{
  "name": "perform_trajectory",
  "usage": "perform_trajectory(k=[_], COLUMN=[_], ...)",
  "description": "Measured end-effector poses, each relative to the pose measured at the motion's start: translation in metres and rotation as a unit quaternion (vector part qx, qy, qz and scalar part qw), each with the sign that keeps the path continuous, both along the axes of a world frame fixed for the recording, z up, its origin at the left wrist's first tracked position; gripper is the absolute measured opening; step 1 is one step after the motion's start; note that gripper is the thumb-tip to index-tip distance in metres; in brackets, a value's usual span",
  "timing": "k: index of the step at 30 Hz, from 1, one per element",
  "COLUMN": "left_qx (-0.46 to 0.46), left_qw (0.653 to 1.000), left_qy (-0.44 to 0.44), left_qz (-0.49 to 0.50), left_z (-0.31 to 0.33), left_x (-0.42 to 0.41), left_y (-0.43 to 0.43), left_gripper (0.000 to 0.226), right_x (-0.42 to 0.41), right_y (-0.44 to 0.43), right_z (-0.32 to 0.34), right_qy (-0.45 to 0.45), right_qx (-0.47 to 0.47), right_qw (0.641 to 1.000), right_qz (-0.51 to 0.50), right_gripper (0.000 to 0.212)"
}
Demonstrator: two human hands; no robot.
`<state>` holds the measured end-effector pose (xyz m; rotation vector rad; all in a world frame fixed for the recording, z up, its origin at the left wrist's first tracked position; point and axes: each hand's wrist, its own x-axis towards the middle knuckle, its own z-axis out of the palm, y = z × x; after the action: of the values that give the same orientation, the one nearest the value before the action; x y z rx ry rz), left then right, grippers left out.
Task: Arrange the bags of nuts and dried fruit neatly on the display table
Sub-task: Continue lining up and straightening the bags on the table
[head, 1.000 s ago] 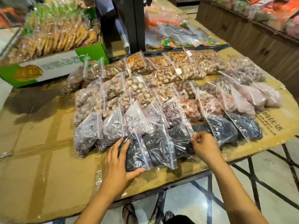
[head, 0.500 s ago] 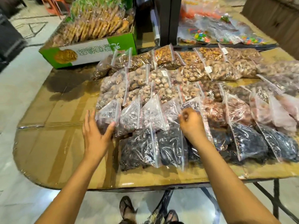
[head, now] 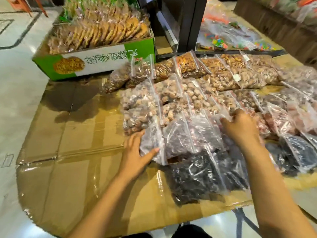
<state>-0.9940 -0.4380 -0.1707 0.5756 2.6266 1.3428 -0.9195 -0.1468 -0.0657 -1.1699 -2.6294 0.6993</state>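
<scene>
Clear zip bags of nuts and dried fruit lie in overlapping rows on the cardboard-covered display table [head: 68, 177]. Black dried fruit bags [head: 202, 174] form the nearest row, purplish-grey bags [head: 181, 134] the row behind, then round brown nuts [head: 171, 91] and golden nuts [head: 188, 66] at the back. My left hand [head: 135, 152] grips the left edge of the leftmost purplish-grey bag [head: 151, 141], thumb on its front. My right hand [head: 240, 127] presses on the tops of bags in the same row, fingers curled; what they pinch is hidden.
A green and white carton [head: 96, 62] full of packed biscuits stands at the back left. A black post [head: 187, 23] rises behind the bags, with candy packets [head: 221, 42] beyond. Pinkish bags [head: 281, 121] lie to the right. Bare cardboard stretches left of the bags.
Both hands have moved up from the black front row to the purplish-grey row. My left hand now holds the leftmost bag's edge. The view has shifted closer and left.
</scene>
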Motion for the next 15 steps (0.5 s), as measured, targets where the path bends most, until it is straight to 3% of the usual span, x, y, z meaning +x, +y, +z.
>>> perform_trajectory(k=[2,5,10,12,15], left_qx=[-0.009,-0.02,0.066,0.016,-0.058], left_qw=[0.998,0.994,0.995,0.998,0.998], left_qy=[0.019,0.061,0.069,0.044,0.012], left_qz=[-0.051,-0.092,0.018,0.036,-0.014], left_z=[-0.002,0.003,0.015,0.012,0.002], left_x=[-0.002,-0.024,-0.114,-0.165,-0.226], left_y=[-0.007,-0.018,-0.021,-0.017,-0.014], left_gripper=[0.083,0.085,0.072,0.08,0.099], right_x=[-0.017,-0.043,-0.091,-0.114,-0.144], right_y=[-0.024,-0.066,-0.124,-0.136,-0.145], right_z=[0.006,0.013,0.014,0.008,-0.004], right_qy=[-0.001,-0.005,-0.028,-0.028,-0.069], right_qx=[0.068,0.071,0.062,0.054,0.013], right_qw=[0.998,0.996,0.987,0.986,0.988], right_qz=[0.01,0.054,0.146,0.153,0.136], right_gripper=[0.042,0.045,0.041,0.04,0.039])
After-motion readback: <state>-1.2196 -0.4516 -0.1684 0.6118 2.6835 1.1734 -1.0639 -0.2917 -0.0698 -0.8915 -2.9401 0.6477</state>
